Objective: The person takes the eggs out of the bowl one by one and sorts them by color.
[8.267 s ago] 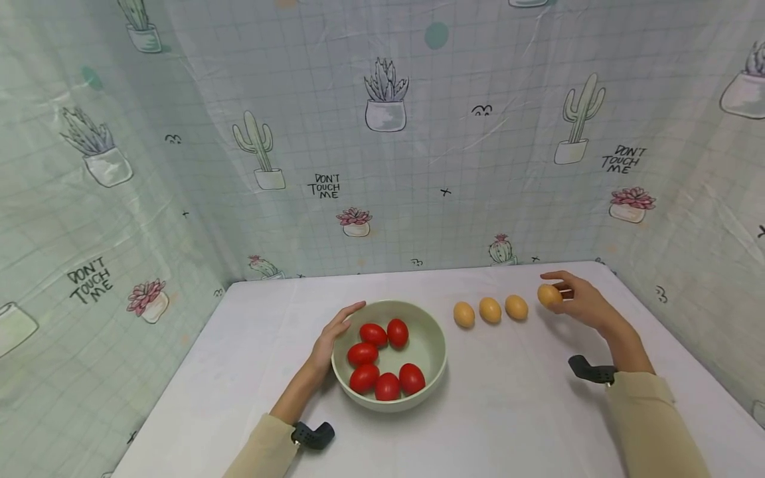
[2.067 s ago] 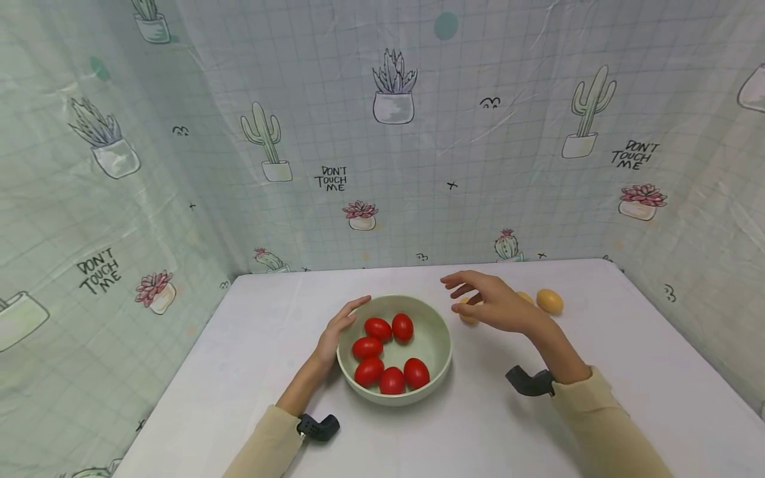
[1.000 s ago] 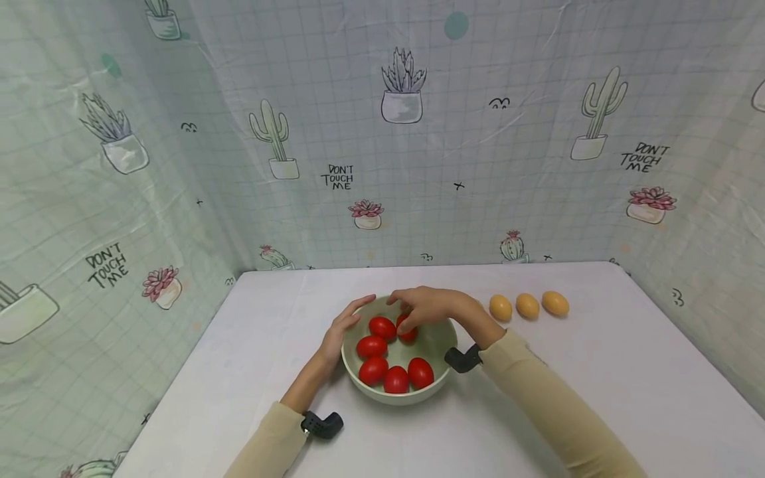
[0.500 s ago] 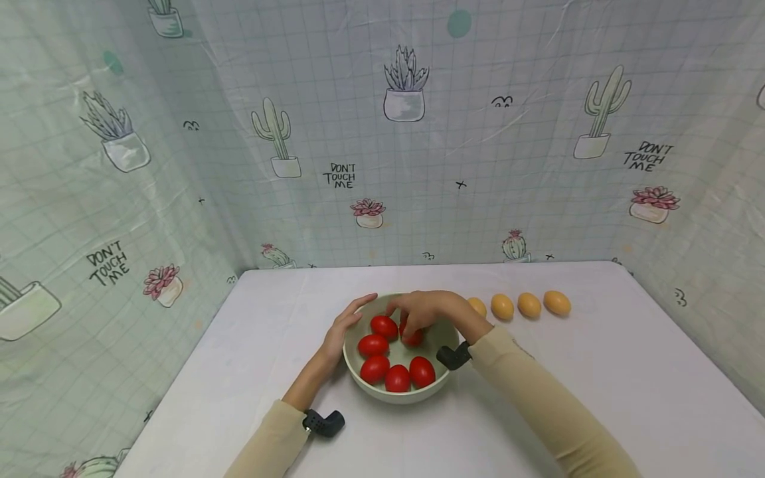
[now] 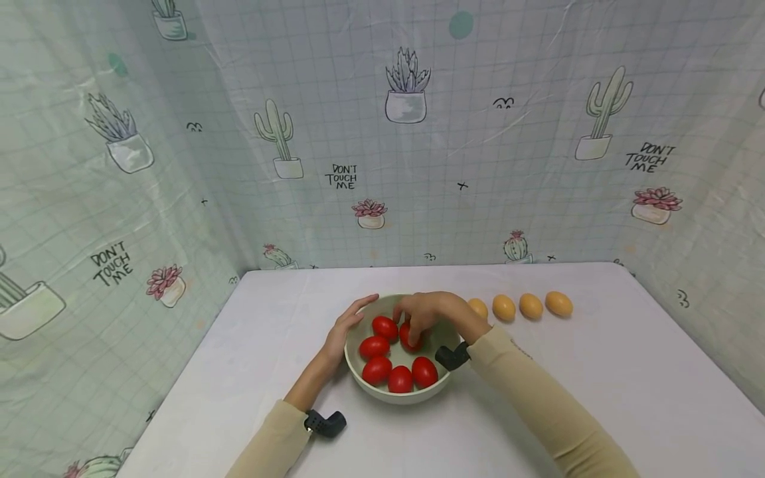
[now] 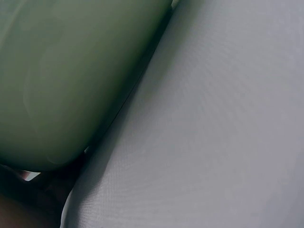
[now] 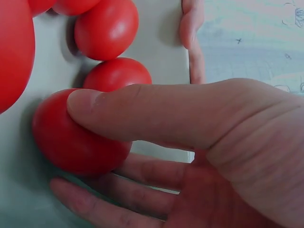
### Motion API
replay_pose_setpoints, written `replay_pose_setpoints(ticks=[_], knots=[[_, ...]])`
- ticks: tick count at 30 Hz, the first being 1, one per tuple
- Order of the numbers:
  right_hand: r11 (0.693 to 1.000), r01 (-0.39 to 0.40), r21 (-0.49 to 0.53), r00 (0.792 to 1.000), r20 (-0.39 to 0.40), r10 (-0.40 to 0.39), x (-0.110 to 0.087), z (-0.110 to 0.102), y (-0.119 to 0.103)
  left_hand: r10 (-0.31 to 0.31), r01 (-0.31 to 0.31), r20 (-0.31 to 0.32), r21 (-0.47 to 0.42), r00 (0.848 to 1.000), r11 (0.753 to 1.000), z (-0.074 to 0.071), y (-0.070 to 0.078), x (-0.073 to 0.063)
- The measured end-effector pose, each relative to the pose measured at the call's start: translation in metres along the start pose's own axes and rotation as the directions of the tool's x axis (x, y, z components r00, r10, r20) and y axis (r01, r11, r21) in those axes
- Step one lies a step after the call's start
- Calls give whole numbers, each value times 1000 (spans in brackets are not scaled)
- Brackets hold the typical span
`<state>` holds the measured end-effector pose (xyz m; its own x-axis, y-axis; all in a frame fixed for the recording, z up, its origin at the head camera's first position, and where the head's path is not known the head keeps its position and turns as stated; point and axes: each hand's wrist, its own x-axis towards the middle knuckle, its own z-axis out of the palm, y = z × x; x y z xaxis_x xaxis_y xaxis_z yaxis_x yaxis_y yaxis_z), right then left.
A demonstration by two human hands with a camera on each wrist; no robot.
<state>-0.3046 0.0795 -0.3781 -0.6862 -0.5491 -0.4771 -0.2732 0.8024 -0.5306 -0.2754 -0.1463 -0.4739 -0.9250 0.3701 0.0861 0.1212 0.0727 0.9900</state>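
A pale green bowl (image 5: 399,397) stands on the white table, with several smooth red egg-shaped pieces inside, such as the one (image 5: 425,372) near its front. My left hand (image 5: 338,340) rests against the bowl's left side, fingers stretched along the rim. In the left wrist view, the bowl's outer wall (image 6: 61,85) fills the upper left. My right hand (image 5: 424,312) reaches into the bowl from the right. Its thumb (image 7: 128,109) lies on top of a red egg-shaped piece (image 7: 78,142), and its fingers curve underneath, pinching it.
A row of yellow egg-shaped pieces lies right of the bowl; the leftmost (image 5: 478,308) is partly hidden by my right wrist, and the farthest right is another yellow piece (image 5: 559,304). Behind the table hangs a cactus-print cloth (image 5: 442,166).
My right hand left the yellow row, now set down at the right, and came over to the bowl. There it closed around a red egg-shaped piece. My left hand has stayed at the bowl.
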Motion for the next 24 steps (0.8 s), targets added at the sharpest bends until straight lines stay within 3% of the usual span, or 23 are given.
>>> replay_pose_setpoints(ticks=[11, 18, 24], knots=[[1000, 19, -20, 1000, 16, -18, -2, 0, 2, 9, -9, -3, 11, 1000, 1000, 1, 1, -2], [997, 21, -77, 999, -27, -23, -8, -1, 1, 5, -5, -12, 14, 1000, 1000, 1, 1, -2], [998, 39, -50, 999, -30, -41, -12, -3, 0, 3, -3, -5, 9, 1000, 1000, 1, 1, -2]])
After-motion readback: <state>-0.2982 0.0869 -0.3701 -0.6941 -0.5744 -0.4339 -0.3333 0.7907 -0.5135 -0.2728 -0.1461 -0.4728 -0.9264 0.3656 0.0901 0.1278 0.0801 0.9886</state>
